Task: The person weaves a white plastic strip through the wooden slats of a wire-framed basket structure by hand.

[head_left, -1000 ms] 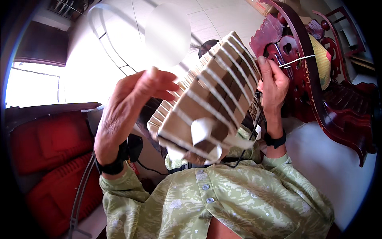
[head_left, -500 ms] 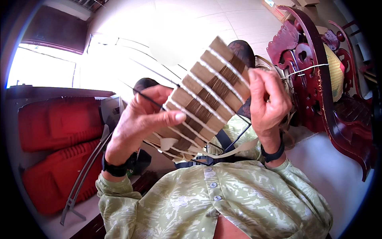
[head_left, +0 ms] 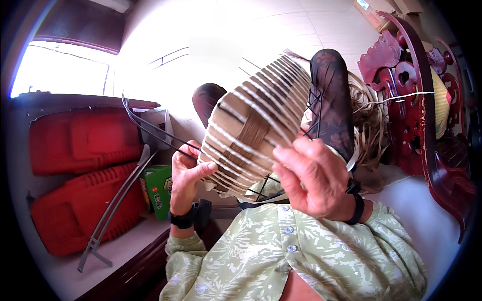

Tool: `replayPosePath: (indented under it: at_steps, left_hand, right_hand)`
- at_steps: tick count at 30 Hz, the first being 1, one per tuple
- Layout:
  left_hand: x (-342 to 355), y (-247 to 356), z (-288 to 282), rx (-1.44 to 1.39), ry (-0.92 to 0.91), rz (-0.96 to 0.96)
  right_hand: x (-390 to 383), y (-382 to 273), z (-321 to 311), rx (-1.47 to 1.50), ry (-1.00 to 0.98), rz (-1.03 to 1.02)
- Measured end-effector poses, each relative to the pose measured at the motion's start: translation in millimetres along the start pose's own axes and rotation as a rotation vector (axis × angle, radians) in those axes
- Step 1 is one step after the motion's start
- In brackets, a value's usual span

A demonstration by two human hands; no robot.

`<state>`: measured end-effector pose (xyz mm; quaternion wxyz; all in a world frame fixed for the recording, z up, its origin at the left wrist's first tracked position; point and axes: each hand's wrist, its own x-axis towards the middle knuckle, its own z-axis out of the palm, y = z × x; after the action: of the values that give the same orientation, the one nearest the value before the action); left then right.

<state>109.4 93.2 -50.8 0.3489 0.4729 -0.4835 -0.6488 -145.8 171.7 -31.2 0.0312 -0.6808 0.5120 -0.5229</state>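
Clamping a boxy, pale-ribbed brown form [head_left: 251,131], the left hand [head_left: 187,175] faces a curled right hand [head_left: 315,178] whose hold is unclear.

The left hand [head_left: 187,176] is closed in a grip, its thumb [head_left: 205,169] stretched toward the right hand [head_left: 319,175], its fingers [head_left: 189,148] bent beyond the thumb. Below it, the left forearm [head_left: 182,232] rises nearly upright. The right hand, slightly blurred, shows its back, fingers [head_left: 297,151] half curled and angled leftward, thumb [head_left: 287,178] below them. The right forearm [head_left: 367,208] slants in from its lower right.
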Motion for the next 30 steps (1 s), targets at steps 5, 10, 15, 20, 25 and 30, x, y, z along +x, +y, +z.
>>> replayPosePath:
  at_steps: [5, 10, 15, 20, 25, 30]
  left_hand:
    - [-2, -29, -21, -0.069, -0.017, 0.005]
    - [-12, -35, -27, -0.075, 0.015, -0.06]
    - [-9, -33, -28, -0.04, -0.016, -0.076]
    - [-4, -32, -24, -0.038, -0.052, -0.031]
    - [-5, -28, -22, -0.077, -0.084, -0.029]
    - [-5, -35, -24, -0.085, -0.102, 0.025]
  right_hand:
    - [2, -1, 1, 0.09, -0.099, -0.029]
    - [4, 18, 3, 0.358, -0.01, 0.084]
    - [44, 45, 0, 0.312, -0.182, 0.504]
    - [54, 65, 7, 0.497, -0.479, 0.751]
    - [70, 65, -4, 0.652, -0.662, 0.937]
    - [69, 69, -1, 0.65, -0.687, 0.921]
